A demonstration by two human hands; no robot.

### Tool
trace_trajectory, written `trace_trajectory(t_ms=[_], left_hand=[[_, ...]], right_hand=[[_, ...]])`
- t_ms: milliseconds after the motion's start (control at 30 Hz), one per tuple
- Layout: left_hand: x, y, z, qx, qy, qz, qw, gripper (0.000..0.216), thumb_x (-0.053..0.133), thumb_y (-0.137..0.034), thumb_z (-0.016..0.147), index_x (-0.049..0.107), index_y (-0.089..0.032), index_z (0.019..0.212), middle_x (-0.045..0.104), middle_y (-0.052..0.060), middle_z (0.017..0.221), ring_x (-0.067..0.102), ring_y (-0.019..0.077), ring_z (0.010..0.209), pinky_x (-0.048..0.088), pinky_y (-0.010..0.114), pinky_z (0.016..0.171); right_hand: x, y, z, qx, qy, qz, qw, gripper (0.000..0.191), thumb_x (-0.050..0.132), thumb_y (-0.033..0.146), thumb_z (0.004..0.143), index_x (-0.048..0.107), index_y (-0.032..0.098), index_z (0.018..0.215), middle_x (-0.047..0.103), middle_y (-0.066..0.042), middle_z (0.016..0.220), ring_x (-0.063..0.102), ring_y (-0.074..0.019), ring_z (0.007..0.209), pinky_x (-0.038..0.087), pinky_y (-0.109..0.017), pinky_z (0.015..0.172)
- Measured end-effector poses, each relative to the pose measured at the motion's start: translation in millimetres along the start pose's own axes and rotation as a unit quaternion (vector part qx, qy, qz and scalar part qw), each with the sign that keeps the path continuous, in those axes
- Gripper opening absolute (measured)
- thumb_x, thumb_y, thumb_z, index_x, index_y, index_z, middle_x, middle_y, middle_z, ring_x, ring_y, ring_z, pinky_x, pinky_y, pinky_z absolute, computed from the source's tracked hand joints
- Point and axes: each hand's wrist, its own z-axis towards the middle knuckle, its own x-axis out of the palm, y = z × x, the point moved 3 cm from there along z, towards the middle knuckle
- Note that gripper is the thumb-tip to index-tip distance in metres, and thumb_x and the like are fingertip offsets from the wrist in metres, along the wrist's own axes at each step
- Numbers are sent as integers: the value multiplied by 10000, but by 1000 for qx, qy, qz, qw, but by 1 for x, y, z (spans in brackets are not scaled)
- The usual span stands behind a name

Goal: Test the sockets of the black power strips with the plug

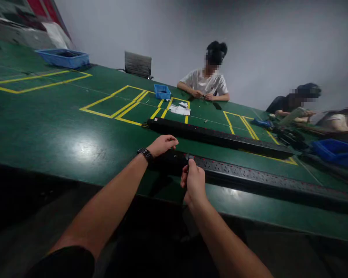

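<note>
A long black power strip (249, 175) lies along the near edge of the green table (60, 131), running off to the right. My left hand (162, 144), with a black watch on its wrist, rests on the strip's left end with curled fingers. My right hand (193, 179) is closed in a pinch on a small grey part (189, 157) at the strip's top face. A second long black power strip (220, 137) lies parallel just behind the first.
Yellow tape boxes mark the tabletop. A small blue bin (162, 91) and white papers (180, 109) sit mid-table, a larger blue bin (63, 58) far left, another blue bin (335, 151) at right. One person sits across the table and others at the right end.
</note>
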Motion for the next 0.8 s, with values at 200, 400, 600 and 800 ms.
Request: trace_trajectory(t_ms=[200,400,600,800], left_hand=[[4,-2,0,6,0,1,1000,399,661,-538,834,730,-170,974,751,53,815,670,192,783,481,321,748],[2,-3,-1,4,-2,15,1000,376,658,-517,847,730,-174,983,751,55,821,672,190,782,490,324,751],[1,-9,-5,16,-5,36,999,338,673,-480,839,728,-176,976,749,53,813,683,189,777,509,323,750],[1,-11,-7,12,-4,59,998,325,682,-460,833,726,-179,990,750,49,828,686,184,786,510,312,750]], right_hand=[[-1,0,0,-13,9,-7,1000,410,586,471,935,575,188,639,447,61,412,353,-76,330,261,-180,299],[-2,-6,2,-10,4,7,1000,427,592,495,937,581,184,643,452,54,423,357,-75,342,265,-173,305],[-6,-14,8,-30,45,9,998,460,599,549,937,616,175,668,485,44,446,379,-76,345,276,-175,308],[-13,-19,17,-81,115,-3,990,510,596,592,941,645,166,664,529,24,451,426,-84,344,338,-193,330]])
